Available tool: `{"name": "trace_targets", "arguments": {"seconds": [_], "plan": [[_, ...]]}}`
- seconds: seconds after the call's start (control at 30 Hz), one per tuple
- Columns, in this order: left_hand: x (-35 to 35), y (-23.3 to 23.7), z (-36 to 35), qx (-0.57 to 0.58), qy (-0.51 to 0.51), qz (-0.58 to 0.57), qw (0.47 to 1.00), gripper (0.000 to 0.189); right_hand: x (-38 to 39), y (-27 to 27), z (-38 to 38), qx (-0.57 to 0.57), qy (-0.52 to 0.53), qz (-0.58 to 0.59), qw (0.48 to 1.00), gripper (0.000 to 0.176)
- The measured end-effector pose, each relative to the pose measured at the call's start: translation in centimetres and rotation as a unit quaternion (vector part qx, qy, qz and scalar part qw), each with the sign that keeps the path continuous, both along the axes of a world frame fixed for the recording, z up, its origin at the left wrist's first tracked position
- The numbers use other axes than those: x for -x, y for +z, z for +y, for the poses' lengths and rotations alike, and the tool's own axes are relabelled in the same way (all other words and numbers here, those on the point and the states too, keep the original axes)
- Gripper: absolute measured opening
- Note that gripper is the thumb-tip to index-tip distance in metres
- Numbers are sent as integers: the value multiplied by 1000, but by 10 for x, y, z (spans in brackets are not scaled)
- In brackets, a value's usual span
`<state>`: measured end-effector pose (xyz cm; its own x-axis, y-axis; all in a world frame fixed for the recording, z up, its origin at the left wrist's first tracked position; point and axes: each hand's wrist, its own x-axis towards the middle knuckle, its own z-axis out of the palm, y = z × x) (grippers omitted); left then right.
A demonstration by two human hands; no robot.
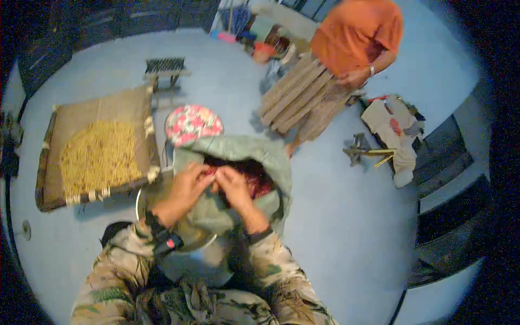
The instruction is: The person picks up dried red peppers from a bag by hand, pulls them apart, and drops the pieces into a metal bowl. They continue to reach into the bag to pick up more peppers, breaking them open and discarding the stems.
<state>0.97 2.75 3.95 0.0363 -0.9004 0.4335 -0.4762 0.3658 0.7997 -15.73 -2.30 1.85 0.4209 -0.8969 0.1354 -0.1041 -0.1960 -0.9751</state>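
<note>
A large green woven sack [233, 145] stands with its mouth spread wide in front of me. Inside lie many dark red pieces [260, 184] that look like dried chili peppers. My left hand [183, 194] and my right hand [234, 187] meet over the sack's mouth, fingertips pinched close together. Between them shows a small red chili pepper [212, 171], partly covered by the fingers. Both wrists come out of camouflage sleeves. Beneath the sack, on its left, appears the pale rim of a basin [139, 205].
A framed tray [100, 103] of yellow kernels stands at left. Behind the sack is a round floral stool [193, 123], with a small dark stool [166, 66] farther back. A person in an orange top [355, 38] stands beyond. Cloths [398, 130] and a small wooden stool [362, 150] are at right.
</note>
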Motion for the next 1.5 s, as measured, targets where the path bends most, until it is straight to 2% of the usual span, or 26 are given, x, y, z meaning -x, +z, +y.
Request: {"name": "trace_targets", "arguments": {"seconds": [0.17,0.23,0.33,0.4,0.5,0.67,0.8,0.9,1.1,1.33,1.43,1.5], "plan": [[2,2,-5,-9,12,13,1000,27,-3,-18,-9,-26,-2,-52,998,25],[3,3,-5,-17,2,29,999,29,-2,-1,-6,-23,-14,-31,999,25],[4,3,-5,-47,-21,39,998,32,1,0,-11,-41,-28,-63,997,27],[5,2,-4,-76,-39,42,995,33,3,3,-13,-77,-40,-76,993,26],[5,3,-5,-44,-49,55,996,31,3,5,-10,-142,-29,-118,982,25],[3,-15,-12,-69,-37,76,994,29,6,-7,-14,-125,14,-109,986,24],[4,-22,-14,-97,-12,114,989,27,-1,12,-3,-145,18,-90,985,30],[3,-16,-11,-87,-2,111,990,25,-3,8,-3,-101,45,-91,990,32],[4,1,-3,-56,0,76,996,24,-2,10,0,-100,44,-63,992,27],[3,-11,-8,-38,-10,76,996,24,-1,-1,-5,-58,35,-27,997,22],[2,-5,-7,-59,2,39,998,25,-3,-1,-4,-60,14,-32,998,22],[5,5,-3,-59,-5,70,996,26,-2,4,-3,-78,-8,-26,997,22]]}}
